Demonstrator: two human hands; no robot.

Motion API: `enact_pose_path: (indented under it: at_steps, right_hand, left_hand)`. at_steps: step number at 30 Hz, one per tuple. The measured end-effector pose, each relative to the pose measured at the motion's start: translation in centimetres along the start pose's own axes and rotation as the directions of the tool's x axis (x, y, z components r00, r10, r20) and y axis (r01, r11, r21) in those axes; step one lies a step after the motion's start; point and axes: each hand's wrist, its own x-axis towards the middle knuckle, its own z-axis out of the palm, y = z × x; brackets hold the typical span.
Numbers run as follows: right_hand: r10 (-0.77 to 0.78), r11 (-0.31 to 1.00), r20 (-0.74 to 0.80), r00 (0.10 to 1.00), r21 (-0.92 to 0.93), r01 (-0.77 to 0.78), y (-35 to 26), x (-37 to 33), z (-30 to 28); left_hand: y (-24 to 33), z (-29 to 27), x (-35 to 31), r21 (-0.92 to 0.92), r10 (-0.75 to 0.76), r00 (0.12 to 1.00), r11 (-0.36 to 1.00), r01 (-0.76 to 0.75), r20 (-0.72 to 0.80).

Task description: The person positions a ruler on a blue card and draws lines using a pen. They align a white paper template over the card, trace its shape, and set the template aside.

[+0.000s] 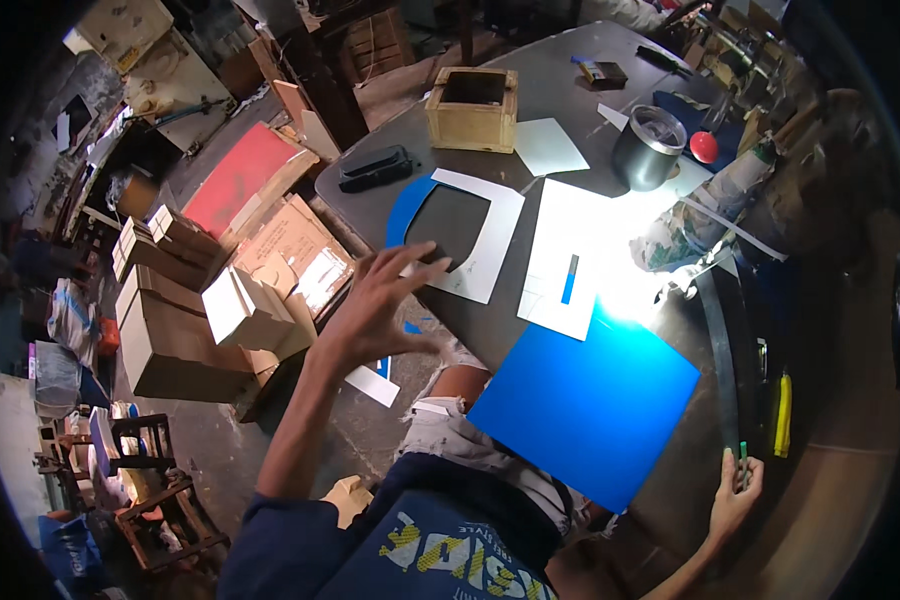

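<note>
Left hand (pixel 380 305) raised above the near-left edge of the grey table (pixel 560 85), fingers spread wide and apart, gripping nothing. Fingertips reaching toward the white cut-out frame sheet (pixel 490 240), which lies flat on the table just beyond them; contact between fingertips and sheet not resolvable. Blue card (pixel 402 210) showing from under the frame's far-left side. Right hand (pixel 735 490) low at the near-right edge of the table, fingers curled closed around a thin green pencil-like tool (pixel 743 458); tool pointing away from the body, its tip resting beside the long dark metal strip (pixel 722 360) that runs along the table's right side. Large blue sheet (pixel 585 405) lying flat at the near edge of the table, between the two hands, overhanging toward the lap, well apart from the left hand and near but not touching the right. White sheet with a narrow blue slot (pixel 568 255) just beyond the blue sheet, overexposed at its right part. Wooden box (pixel 473 108) at the far-left part of the table, open top up. Dark metal cup (pixel 648 148) to the right of it, upright. Yellow-handled tool (pixel 783 415) beside the strip, right of it. Cardboard boxes (pixel 175 335) stacked on the floor left of the table.
</note>
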Motion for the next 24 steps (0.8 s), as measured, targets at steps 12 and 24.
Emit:
enact_pose_path:
  at_steps: [12, 24]
  right_hand:
    - [-0.195, 0.98, -0.119, 0.974, -0.056, 0.189, -3.5, -1.0, -1.1]
    - [-0.076, 0.993, -0.315, 0.946, -0.112, 0.043, 0.2, -1.6, -4.6]
  left_hand:
    - [5.1, -4.4, -4.4, -0.548, -0.362, 0.65, 0.83, -0.101, -0.668]
    - [8.0, 2.2, -5.3, -0.799, -0.311, 0.894, 0.416, 0.434, 0.323]
